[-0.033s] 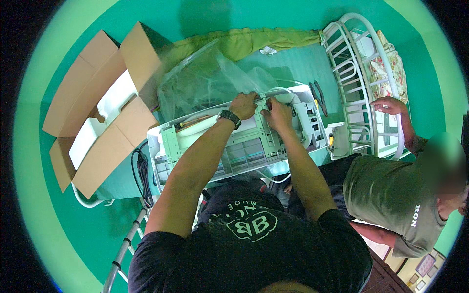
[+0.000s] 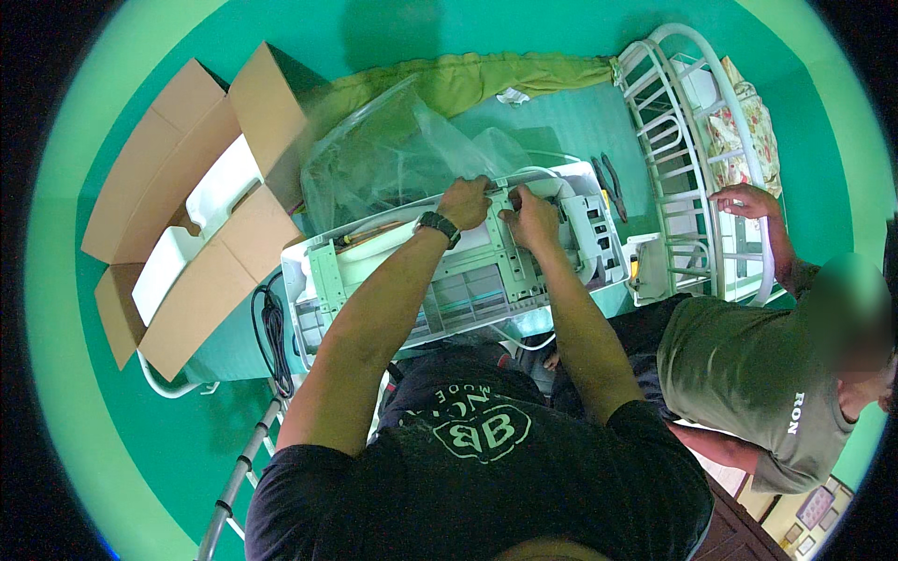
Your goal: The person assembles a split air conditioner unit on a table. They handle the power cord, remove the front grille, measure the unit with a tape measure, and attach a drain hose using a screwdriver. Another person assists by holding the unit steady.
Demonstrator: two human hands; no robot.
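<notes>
A white air conditioner indoor unit (image 2: 610,251) lies back up in front of me, with a grey-green metal mounting plate (image 2: 327,273) across it. My left hand (image 2: 465,204), below a dark wristwatch (image 2: 440,226), has its fingers curled at the plate's upper middle edge. Just beside it, my right hand (image 2: 533,222) grips the upright strip of the same plate, thumb toward the left hand. The fingertips of both hands are partly hidden. A screwdriver (image 2: 374,234) with an orange-yellow look rests on the unit left of my hands.
An open cardboard box (image 2: 164,201) with white foam stands at left, near a coiled black cable (image 2: 272,337). Clear plastic wrap (image 2: 383,159) lies behind the unit; pliers (image 2: 612,187) lie right of it. A white metal bed rail (image 2: 669,168) and another person (image 2: 748,374) are at right.
</notes>
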